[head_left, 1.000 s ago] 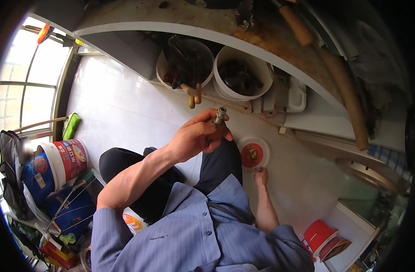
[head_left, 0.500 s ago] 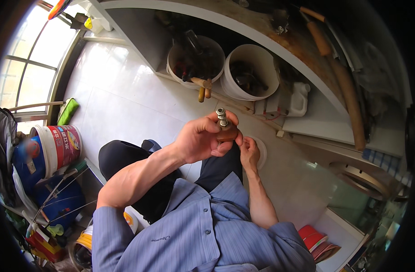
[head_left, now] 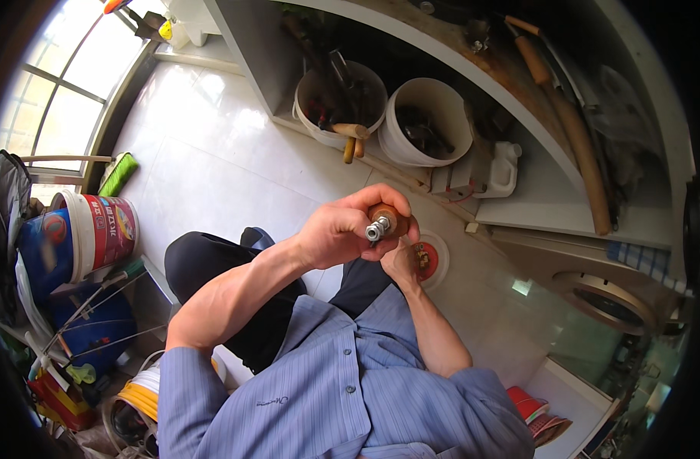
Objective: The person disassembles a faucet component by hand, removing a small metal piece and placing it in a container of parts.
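Note:
My left hand (head_left: 338,229) is raised in front of me, shut on a small fitting (head_left: 382,224) with a brown body and a silver threaded end that points toward me. Just beneath it is my right hand (head_left: 402,265), pressed against the left hand's underside with its fingers mostly hidden. Below both hands a round red lid (head_left: 432,260) lies on the white tiled floor (head_left: 212,168). I am seated, with dark trousers and a blue striped shirt.
Two white buckets (head_left: 313,107) (head_left: 430,115) of tools stand under a shelf, with a white jug (head_left: 504,170) beside them. Long wooden handles (head_left: 575,134) rest on the shelf. A colourful bucket (head_left: 97,229), a green brush (head_left: 119,174) and clutter are at left. Red containers (head_left: 535,409) sit lower right.
My left hand stayed raised with the fitting while the view shifted. My right hand rose from the red lid on the floor to just under the left hand.

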Available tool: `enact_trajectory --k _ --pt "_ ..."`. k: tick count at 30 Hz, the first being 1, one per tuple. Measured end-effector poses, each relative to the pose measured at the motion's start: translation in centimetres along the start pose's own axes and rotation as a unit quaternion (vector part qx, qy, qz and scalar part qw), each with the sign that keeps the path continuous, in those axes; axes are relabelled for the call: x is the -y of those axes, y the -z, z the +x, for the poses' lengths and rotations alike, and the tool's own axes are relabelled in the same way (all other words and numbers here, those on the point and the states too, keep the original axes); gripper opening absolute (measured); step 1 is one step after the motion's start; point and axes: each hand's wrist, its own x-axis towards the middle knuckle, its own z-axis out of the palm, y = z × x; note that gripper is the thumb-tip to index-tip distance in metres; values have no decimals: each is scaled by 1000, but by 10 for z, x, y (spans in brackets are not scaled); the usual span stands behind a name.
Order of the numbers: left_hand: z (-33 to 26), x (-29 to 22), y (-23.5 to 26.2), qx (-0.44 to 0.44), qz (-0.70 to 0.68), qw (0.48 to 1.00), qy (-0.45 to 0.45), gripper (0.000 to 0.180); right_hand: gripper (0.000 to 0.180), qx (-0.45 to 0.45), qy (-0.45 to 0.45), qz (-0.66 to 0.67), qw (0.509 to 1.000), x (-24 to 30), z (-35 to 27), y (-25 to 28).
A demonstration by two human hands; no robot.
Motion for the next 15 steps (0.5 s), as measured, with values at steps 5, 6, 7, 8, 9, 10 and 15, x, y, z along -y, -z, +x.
enact_trajectory --k 5,6,7,8,9,10,15 --pt "-10 0 -7 -9 41 999 2 60 21 39 -41 -26 998 17 -2 6" --pt "-12 -1 -10 -14 43 999 8 63 22 30 -42 -33 998 23 -1 9" --pt "-12 -1 -13 -13 42 999 7 63 22 22 -44 -40 998 26 0 10" --pt "-13 -2 -15 -19 66 998 9 65 22 23 -44 -41 998 23 -1 9" --pt "-13 -2 -18 -23 90 996 11 67 23 31 -55 -55 996 19 -1 9" --pt "-13 -1 -20 -22 89 996 10 67 24 40 -66 -69 995 15 -2 8" --pt "-19 2 -27 -46 109 993 -1 68 24 59 -88 -48 993 10 -4 8"
